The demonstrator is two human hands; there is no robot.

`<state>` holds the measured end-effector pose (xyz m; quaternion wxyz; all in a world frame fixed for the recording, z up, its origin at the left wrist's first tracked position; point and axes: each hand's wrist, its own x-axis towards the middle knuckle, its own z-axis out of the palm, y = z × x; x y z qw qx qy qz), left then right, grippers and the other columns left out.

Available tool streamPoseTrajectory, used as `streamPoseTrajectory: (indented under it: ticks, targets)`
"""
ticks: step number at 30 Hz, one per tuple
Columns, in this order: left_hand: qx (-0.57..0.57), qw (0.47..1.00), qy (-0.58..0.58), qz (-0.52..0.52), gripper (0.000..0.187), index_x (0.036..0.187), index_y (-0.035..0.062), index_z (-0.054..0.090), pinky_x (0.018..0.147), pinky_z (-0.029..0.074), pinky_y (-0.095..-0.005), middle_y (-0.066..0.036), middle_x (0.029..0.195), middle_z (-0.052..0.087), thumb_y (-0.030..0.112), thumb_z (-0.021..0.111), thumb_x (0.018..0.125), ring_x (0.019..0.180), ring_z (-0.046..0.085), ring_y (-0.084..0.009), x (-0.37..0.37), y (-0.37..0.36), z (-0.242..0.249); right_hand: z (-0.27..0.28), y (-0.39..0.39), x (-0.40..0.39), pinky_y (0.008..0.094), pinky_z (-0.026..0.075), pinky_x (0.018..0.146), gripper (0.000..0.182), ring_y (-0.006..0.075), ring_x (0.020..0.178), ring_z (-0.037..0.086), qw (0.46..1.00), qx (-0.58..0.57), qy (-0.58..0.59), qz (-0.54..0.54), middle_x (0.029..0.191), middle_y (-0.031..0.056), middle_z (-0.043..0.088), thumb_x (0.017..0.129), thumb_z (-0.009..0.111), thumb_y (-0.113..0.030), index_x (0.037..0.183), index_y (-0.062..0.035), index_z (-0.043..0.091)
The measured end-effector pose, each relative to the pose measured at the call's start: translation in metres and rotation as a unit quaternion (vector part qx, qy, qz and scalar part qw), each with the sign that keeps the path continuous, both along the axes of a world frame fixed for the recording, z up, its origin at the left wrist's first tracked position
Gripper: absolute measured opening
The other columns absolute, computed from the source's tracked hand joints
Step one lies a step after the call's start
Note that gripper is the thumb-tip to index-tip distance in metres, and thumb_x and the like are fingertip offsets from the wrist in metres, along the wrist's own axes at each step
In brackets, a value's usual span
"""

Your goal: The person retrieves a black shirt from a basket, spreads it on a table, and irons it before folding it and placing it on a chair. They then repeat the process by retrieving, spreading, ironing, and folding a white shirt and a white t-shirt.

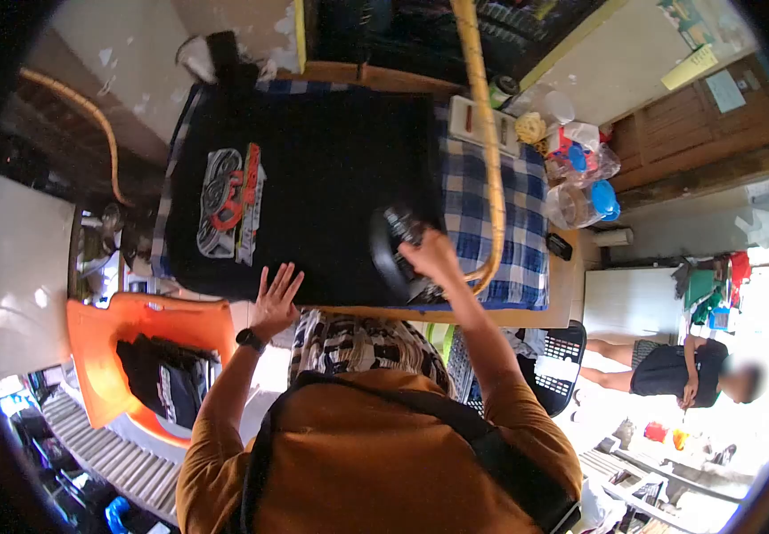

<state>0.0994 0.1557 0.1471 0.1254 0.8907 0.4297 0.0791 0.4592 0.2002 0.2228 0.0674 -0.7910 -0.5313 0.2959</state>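
A black garment (331, 169) with a printed red, white and grey design (231, 205) lies spread on a blue-and-white checked cloth (518, 214). My right hand (435, 258) is wrapped around the handle of a dark iron (389, 254), which rests on the garment's right part. The iron is slightly blurred. A yellowish wrapped hose (491, 151) hangs from above and bends down near my right wrist. At the garment's near edge, my left hand (277, 301) lies flat with its fingers spread and holds nothing.
An orange chair (90, 356) at left holds dark folded clothes (166, 378). Plastic jars (576, 206) and a white tray (469, 125) stand at the right back. A black basket (567, 343) is right of me. Another person (678, 369) sits farther right.
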Motion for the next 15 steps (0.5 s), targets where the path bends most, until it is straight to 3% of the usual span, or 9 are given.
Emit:
streamPoseTrajectory:
  ticks: [1,2,5,6,10,12,13,14,15]
  targets:
    - [0.017,1.0,0.018,0.0,0.077,0.144,0.0104,0.029,0.115,0.012,-0.0505,-0.013,0.15,0.027,0.006,0.055,0.072,0.14,0.023,-0.0262,-0.01,0.0,-0.006,0.002,0.002,0.014,0.0449,0.053,0.075,0.053,0.0346,0.081,0.067,0.999,0.032,0.019,-0.007,0.08,0.0247,0.066,0.074,0.059,-0.045,0.088,0.0054,0.063]
    - [-0.029,0.999,-0.005,0.018,0.077,0.145,0.0108,0.026,0.115,0.015,-0.0469,-0.013,0.15,0.025,0.001,0.053,0.074,0.14,0.023,-0.0274,-0.011,-0.001,0.006,0.02,0.008,0.022,0.0345,0.055,0.062,0.043,0.0229,0.056,0.067,0.999,-0.012,0.017,-0.032,0.062,0.0163,0.065,0.073,0.065,-0.035,0.085,0.0061,0.062]
    - [0.057,0.996,0.059,0.044,0.08,0.145,0.0093,0.026,0.114,0.017,-0.0486,-0.014,0.15,0.024,-0.009,0.049,0.07,0.139,0.023,-0.0293,-0.023,-0.009,-0.008,-0.004,0.018,0.078,0.0312,0.046,0.044,0.029,0.0148,0.045,0.058,0.98,0.048,0.124,-0.147,0.052,0.0075,0.057,0.079,0.064,-0.025,0.066,-0.0007,0.058]
    - [0.036,0.997,-0.001,0.072,0.082,0.145,0.0096,0.026,0.114,0.019,-0.0468,-0.015,0.15,0.024,-0.013,0.045,0.069,0.139,0.024,-0.0298,-0.024,-0.011,-0.006,0.003,0.018,0.09,0.0313,0.045,0.044,0.026,0.014,0.045,0.057,0.975,0.046,0.192,-0.103,0.052,0.0061,0.057,0.079,0.063,-0.022,0.066,-0.0008,0.056]
    - [0.115,0.983,0.11,0.09,0.072,0.145,0.0078,0.026,0.115,0.019,-0.0432,-0.015,0.15,0.025,-0.002,0.05,0.077,0.14,0.022,-0.0288,-0.039,-0.026,-0.03,0.047,0.003,0.068,0.0315,0.047,0.048,0.027,0.017,0.044,0.057,0.985,-0.053,0.14,0.09,0.054,0.0076,0.058,0.071,0.064,-0.022,0.085,0.0008,0.062]
    - [0.047,0.986,0.095,0.128,0.072,0.144,0.0063,0.027,0.115,0.018,-0.0426,-0.016,0.15,0.024,-0.001,0.05,0.077,0.14,0.022,-0.0293,-0.033,-0.036,-0.022,0.027,-0.011,0.066,0.0381,0.051,0.071,0.05,0.0322,0.074,0.066,0.951,0.047,0.055,0.299,0.077,0.0179,0.067,0.065,0.068,-0.025,0.11,-0.0039,0.061]
    - [-0.014,0.987,0.072,0.144,0.071,0.143,0.0048,0.028,0.115,0.017,-0.0421,-0.017,0.15,0.024,0.0,0.051,0.076,0.14,0.021,-0.0297,-0.031,-0.037,-0.015,0.035,-0.013,0.051,0.0406,0.05,0.079,0.053,0.0379,0.088,0.063,0.953,-0.01,0.066,0.296,0.089,0.019,0.067,0.065,0.068,-0.027,0.112,-0.0057,0.06]
    - [-0.025,0.989,-0.068,0.129,0.068,0.141,0.0024,0.03,0.112,0.023,-0.0437,-0.02,0.146,0.028,0.004,0.052,0.077,0.136,0.028,-0.0333,-0.033,-0.033,0.006,0.025,-0.018,0.044,0.0394,0.051,0.073,0.048,0.0348,0.079,0.065,0.956,0.027,0.061,0.287,0.083,0.018,0.067,0.066,0.067,-0.025,0.109,-0.0038,0.06]
    - [-0.019,0.988,-0.065,0.141,0.068,0.141,0.0024,0.03,0.112,0.023,-0.0437,-0.02,0.146,0.028,0.004,0.052,0.077,0.136,0.028,-0.0333,-0.051,-0.024,0.001,0.021,-0.017,0.033,0.0382,0.052,0.068,0.043,0.0317,0.071,0.067,0.958,0.064,0.054,0.275,0.077,0.017,0.067,0.068,0.067,-0.024,0.105,-0.0019,0.06]
